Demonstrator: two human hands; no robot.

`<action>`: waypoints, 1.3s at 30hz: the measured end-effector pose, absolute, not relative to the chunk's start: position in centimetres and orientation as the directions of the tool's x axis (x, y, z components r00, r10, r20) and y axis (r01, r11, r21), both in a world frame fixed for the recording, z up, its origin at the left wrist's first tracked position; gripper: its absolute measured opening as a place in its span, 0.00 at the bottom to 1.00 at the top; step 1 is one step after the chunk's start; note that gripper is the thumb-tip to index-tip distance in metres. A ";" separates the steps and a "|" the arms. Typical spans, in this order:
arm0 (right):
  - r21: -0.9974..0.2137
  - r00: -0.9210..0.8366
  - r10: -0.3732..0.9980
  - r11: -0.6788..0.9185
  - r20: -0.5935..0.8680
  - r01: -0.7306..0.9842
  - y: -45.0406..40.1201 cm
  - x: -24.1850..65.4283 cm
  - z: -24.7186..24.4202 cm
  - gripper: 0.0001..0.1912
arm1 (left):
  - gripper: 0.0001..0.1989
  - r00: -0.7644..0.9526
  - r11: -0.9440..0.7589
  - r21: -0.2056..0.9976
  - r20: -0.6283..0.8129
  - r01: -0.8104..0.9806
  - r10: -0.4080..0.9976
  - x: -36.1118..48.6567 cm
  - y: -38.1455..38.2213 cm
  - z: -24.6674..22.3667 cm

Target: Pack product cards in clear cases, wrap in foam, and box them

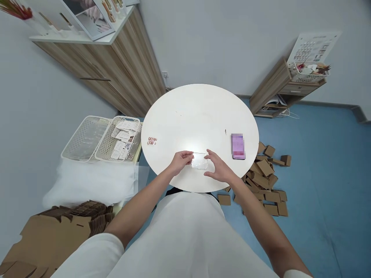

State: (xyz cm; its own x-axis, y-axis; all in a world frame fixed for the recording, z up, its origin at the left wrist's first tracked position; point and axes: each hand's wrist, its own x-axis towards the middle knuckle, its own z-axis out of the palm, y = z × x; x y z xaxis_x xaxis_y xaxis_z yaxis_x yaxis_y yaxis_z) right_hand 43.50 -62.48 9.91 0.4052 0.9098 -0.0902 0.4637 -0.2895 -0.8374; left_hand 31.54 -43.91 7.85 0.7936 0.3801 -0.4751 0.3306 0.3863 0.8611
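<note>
As I looked in through the head camera, the clear case [199,161] was near the front edge of the round white table [199,108], between the person's two hands. I could not tell whether it rested on the tabletop or was raised slightly above it. The left hand [180,163] pinched its left edge between thumb and fingers. The right hand [218,168] was released, thumb and fingers spread about the right edge; whether a fingertip touched there, I could not make out.

Farther out, I saw a small set of reddish pieces [152,141] toward the table's left side and a blurred purple item [238,146] toward its right. Beyond the table on the left were two white baskets [72,143], the nearer one holding printed cards [123,135], with whitish translucent packaging [92,181] and flat cardboard [55,239] below them in my view. To the right, small brown boxes [263,175] lay heaped on the blue floor [319,162].
</note>
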 end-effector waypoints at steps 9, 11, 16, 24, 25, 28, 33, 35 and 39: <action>-0.934 0.675 0.650 -0.296 -0.349 -0.198 -60.7 42.1 8.9 0.26 | 0.22 0.781 0.524 0.803 -0.511 0.284 0.359 31.3 -44.4 8.0; -0.900 0.663 0.613 -0.231 -0.429 -0.369 -60.3 41.5 8.5 0.25 | 0.20 0.788 0.516 0.798 -0.520 0.312 0.328 31.1 -44.7 7.8; -0.885 0.690 0.568 -0.170 -0.448 -0.434 -60.1 41.3 8.5 0.19 | 0.19 0.825 0.321 0.872 -0.467 0.370 0.319 31.1 -44.2 7.3; -0.926 0.659 0.655 -0.321 -0.370 -0.201 -60.6 42.6 8.7 0.19 | 0.16 0.886 0.180 0.900 -0.427 0.397 0.181 31.4 -43.2 7.4; -0.929 0.688 0.639 -0.340 -0.343 -0.147 -60.5 42.6 8.7 0.18 | 0.15 0.881 0.197 0.896 -0.433 0.398 0.190 31.4 -43.4 7.2; -0.919 0.732 0.647 -0.386 -0.212 0.075 -60.3 42.2 8.8 0.20 | 0.15 0.844 0.300 0.867 -0.474 0.397 0.251 31.2 -43.8 6.6; -0.815 0.581 0.812 -0.370 -0.051 0.446 -60.6 41.7 9.2 0.24 | 0.16 0.836 0.400 0.832 -0.497 0.384 0.230 30.7 -43.7 6.5; -0.782 0.564 0.826 -0.357 -0.008 0.511 -60.8 41.8 9.5 0.22 | 0.20 0.863 0.325 0.875 -0.444 0.360 0.240 30.6 -43.5 6.9; -0.789 0.551 0.834 -0.312 0.040 0.529 -61.2 42.3 9.9 0.23 | 0.41 0.933 0.022 0.967 -0.252 0.255 0.256 30.6 -43.5 8.2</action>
State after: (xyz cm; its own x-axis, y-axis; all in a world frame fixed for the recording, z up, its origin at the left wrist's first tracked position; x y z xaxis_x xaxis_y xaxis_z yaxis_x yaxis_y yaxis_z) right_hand 42.33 -61.22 9.92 0.5508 0.8337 0.0400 0.5294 -0.3119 -0.7890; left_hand 30.60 -43.49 8.18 0.9333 0.2562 -0.2517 0.2548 0.0218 0.9668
